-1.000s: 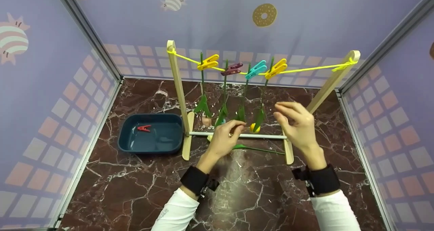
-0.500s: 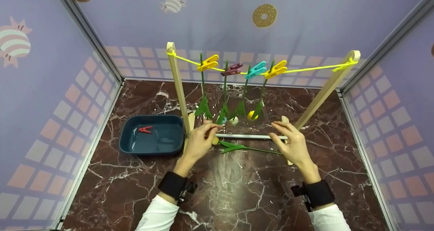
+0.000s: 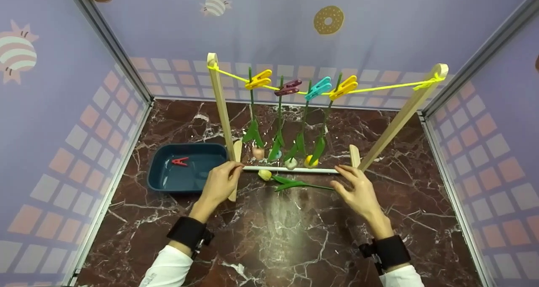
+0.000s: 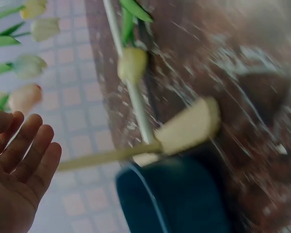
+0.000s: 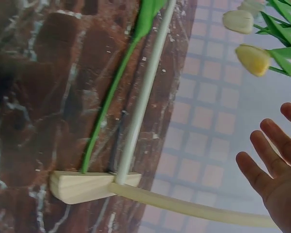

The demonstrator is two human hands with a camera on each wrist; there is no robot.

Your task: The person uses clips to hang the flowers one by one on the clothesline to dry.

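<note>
My left hand [image 3: 219, 184] hovers beside the frame's left post, near the right rim of a dark blue tub [image 3: 153, 182]. Its fingers are loosely bent, with nothing seen between them. Inside the tub lies a red clothespin [image 3: 180, 161]. My right hand [image 3: 358, 192], fingers relaxed and apart, is over the right end of the white bar [image 3: 278, 168]. A pale yellow tulip [image 3: 265, 175] with a green stem lies on the marbled surface in front of the bar, its stem end by the right hand.
Several tulips hang upside down from a yellow string [image 3: 383, 87], clipped by a purple clothespin [image 3: 288, 87], a turquoise clothespin [image 3: 318, 89] and two yellow ones. Wooden posts [image 3: 398, 123] hold the string. Patterned walls [image 3: 269, 17] enclose the surface.
My left hand has moved left from the middle of the bar to the tub's side. The right hand has come down slightly. The hanging tulips have swung a little.
</note>
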